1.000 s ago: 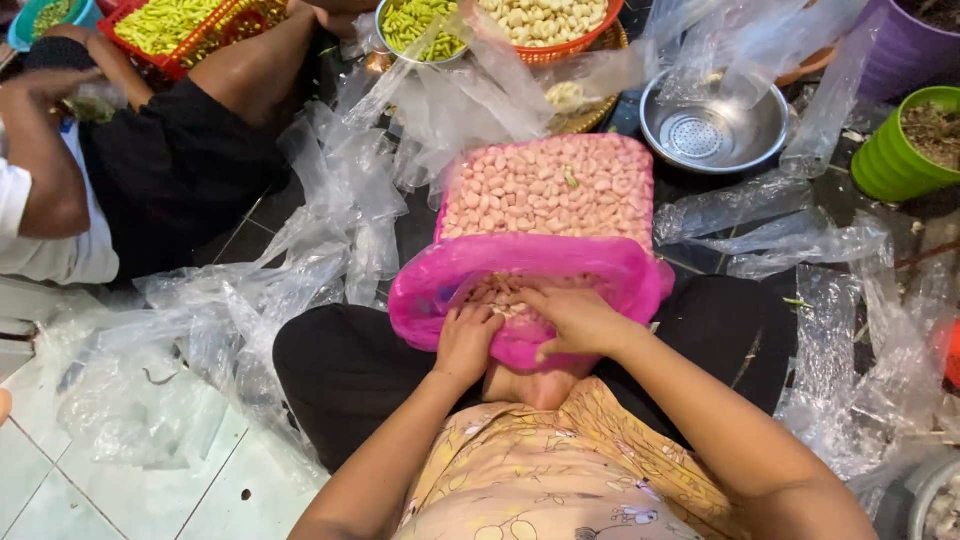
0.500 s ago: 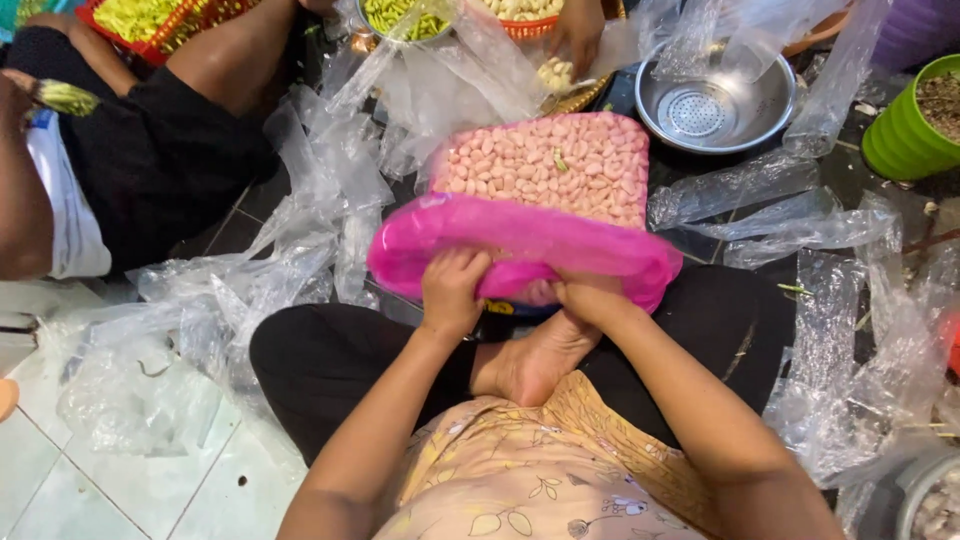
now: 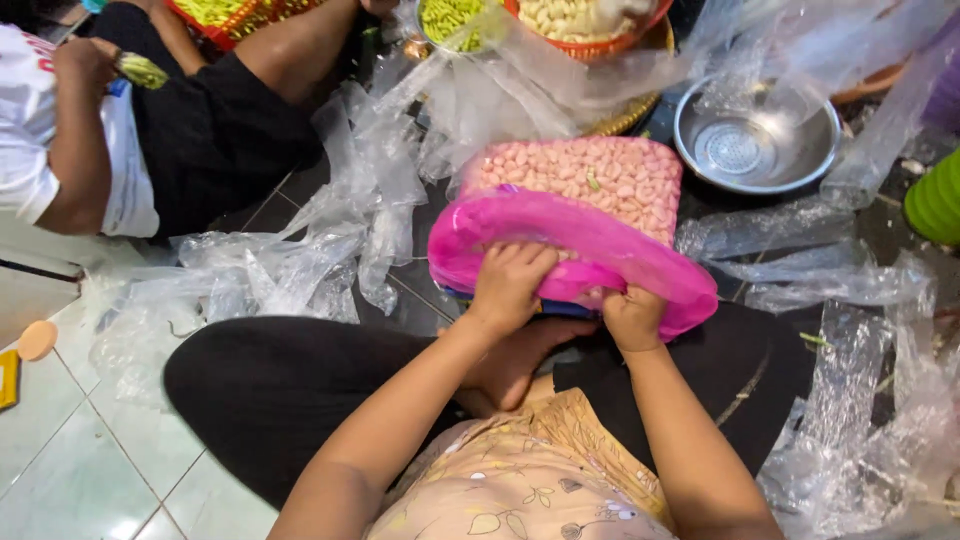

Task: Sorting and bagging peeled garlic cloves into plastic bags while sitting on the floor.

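Observation:
A clear plastic bag packed with pale pink peanuts [image 3: 590,180] lies in front of my crossed legs. A bright pink plastic bag [image 3: 560,235] is wrapped over its near end. My left hand [image 3: 510,285] presses down on the pink plastic with fingers curled over its edge. My right hand [image 3: 632,318] pinches the pink bag's lower rim just to the right. A dark blue strip shows under the pink bag between my hands.
Crumpled clear plastic bags [image 3: 300,260] litter the tiled floor on both sides. A steel bowl [image 3: 755,145] sits at the back right, a green pot [image 3: 935,205] at the right edge. Baskets of beans [image 3: 580,20] stand behind. Another seated person [image 3: 110,140] works at the left.
Both my hands have shifted along the pink bag's near edge and pulled it further over the peanut bag. The bundle now lies flatter and lower in view.

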